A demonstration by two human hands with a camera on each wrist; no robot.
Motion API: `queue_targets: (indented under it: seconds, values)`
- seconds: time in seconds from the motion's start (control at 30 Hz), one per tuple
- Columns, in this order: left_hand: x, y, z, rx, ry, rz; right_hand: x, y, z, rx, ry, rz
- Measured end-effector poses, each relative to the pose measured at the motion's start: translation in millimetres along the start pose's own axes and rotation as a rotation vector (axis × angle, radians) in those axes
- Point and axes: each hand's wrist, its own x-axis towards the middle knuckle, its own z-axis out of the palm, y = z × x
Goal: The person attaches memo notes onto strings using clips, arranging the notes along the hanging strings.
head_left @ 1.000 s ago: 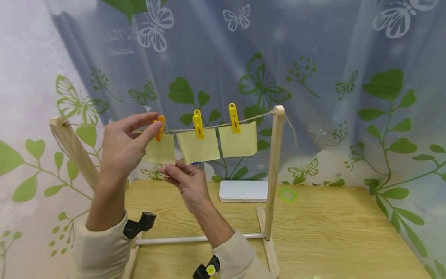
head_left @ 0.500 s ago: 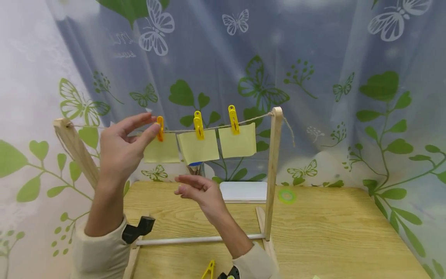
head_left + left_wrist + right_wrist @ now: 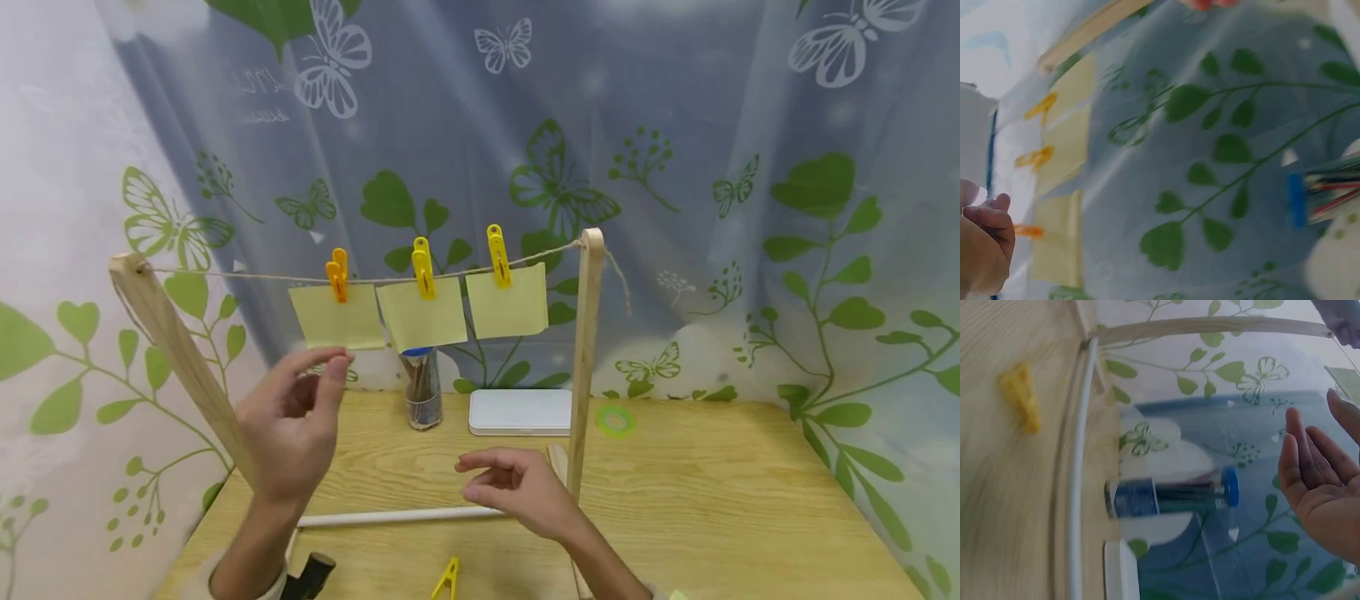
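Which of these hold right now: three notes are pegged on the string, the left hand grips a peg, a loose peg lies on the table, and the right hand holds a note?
1. Three notes hang pegged on the string. True.
2. The left hand grips a peg. False: it holds nothing, below the leftmost note.
3. A loose peg lies on the table. True.
4. The right hand holds a note. False: it is open and empty over the table.
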Motion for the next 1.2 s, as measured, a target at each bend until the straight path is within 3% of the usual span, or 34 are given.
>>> queue_targets:
  seconds: [0.1, 0.23, 0.43, 0.53, 0.63, 0.8, 0.93, 1.13, 1.2]
  values:
    - [-30.9, -11.8, 2.3, 0.046, -0.115, -0.014, -25.4, 5, -19, -0.049, -0.002, 0.025]
    - [-69.8, -27.4, 12.5, 0.149, -0.27, -0.113, -56.9, 12, -49, -0.143, 0.036, 0.052]
    - [-125.5, -46.1, 19.3, 0.196, -0.435, -0.411, -96.9, 28, -93, -0.371, 0.097, 0.207]
    - [-150.2, -52.9, 16.9, 0.206, -0.513, -0.568, -113.5, 37, -111, -0.471, 0.081, 0.316]
    - [-170.7, -59.2, 13.9, 0.259, -0.645, -0.679, -128.7, 45, -125, -0.52, 0.051, 0.415]
    - [-192.2, -68.9, 7.0, 0.337, -0.914, -0.791, -144.9, 61, -138, -0.599, 0.067, 0.568]
    - [-202.4, -75.2, 2.3, 0.331, -1.071, -0.896, -153.4, 70, -141, -0.707, 0.102, 0.685]
    - [-214.7, -77.5, -1.8, 0.274, -1.15, -1.003, -163.8, 95, -152, -0.734, 0.077, 0.863]
    - [-217.1, -77.4, -1.7, 0.287, -1.155, -0.994, -166.3, 106, -155, -0.724, 0.071, 0.92]
